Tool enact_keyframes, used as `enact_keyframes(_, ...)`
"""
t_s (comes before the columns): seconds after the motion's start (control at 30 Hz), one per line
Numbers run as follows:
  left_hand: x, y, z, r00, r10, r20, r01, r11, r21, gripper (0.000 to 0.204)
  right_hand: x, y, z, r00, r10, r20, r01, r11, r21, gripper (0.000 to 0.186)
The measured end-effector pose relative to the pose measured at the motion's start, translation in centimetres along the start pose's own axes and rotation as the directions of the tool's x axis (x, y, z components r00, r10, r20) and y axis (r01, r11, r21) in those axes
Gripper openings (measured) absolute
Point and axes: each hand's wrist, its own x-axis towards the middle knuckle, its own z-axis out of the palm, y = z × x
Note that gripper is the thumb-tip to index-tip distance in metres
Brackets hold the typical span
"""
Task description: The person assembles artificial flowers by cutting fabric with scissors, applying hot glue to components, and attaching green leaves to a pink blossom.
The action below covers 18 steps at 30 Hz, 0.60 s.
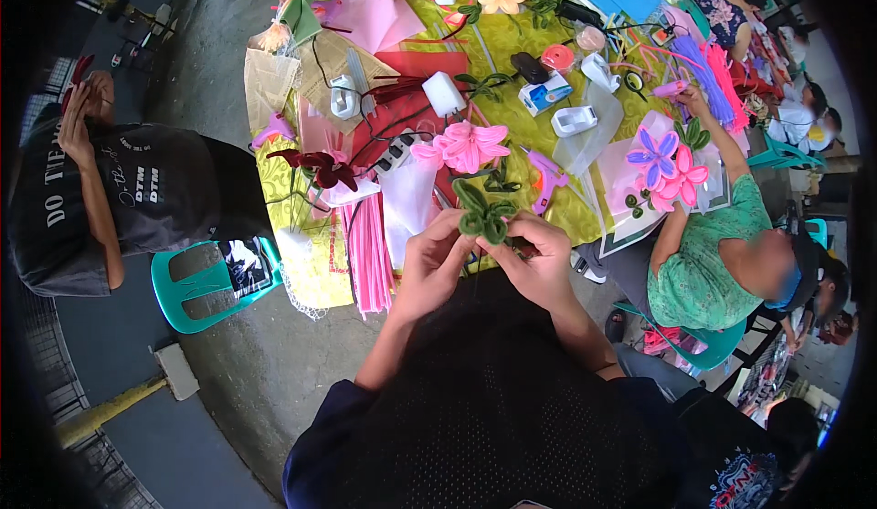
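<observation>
Between my two hands, near the front edge of the table, is a sprig of dark green fuzzy pipe-cleaner leaves [486,214]. My left hand [433,264] pinches it from the left with thumb and fingertips. From the other side my right hand [532,255] grips its lower part, fingers bent. The fingers cover the stem. Just beyond the sprig lies a pink pipe-cleaner flower [466,147]. A purple glue gun [546,180] rests to the right of my hands. Left of them, a bundle of pink pipe cleaners [367,253] hangs over the table edge.
A yellow-green cloth [512,98] covers the table. On it are a dark red flower [329,169], white tape dispensers [574,121] and a white power adapter [444,94]. At right, a seated person in green [713,262] works beside a wrapped bouquet [665,164]. A green chair [187,285] stands left.
</observation>
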Motion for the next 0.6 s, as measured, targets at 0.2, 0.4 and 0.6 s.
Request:
enact_keyframes(0.2, -0.2, -0.3, 0.8, 0.992, -0.112, -0.059, 0.098, 0.974, -0.204, 0.018, -1.2, 0.9, 1.0, 0.949, 0.303, -0.087, -0.254, 0.899, 0.357, 0.008)
enact_keyframes(0.4, -0.4, -1.4, 1.8, 0.952, 0.037, -0.305, -0.026, 0.999, 0.04, 0.017, -1.0, 0.0, 0.5, 0.987, 0.099, -0.124, -0.11, 0.99, -0.084, 0.007)
enact_keyframes(0.6, -0.7, -2.3, 2.2, 0.935, 0.121, -0.333, -0.077, 0.987, 0.143, 0.021, -0.9, 0.0, 1.2, 0.978, 0.094, -0.187, -0.089, 0.995, 0.032, 0.008)
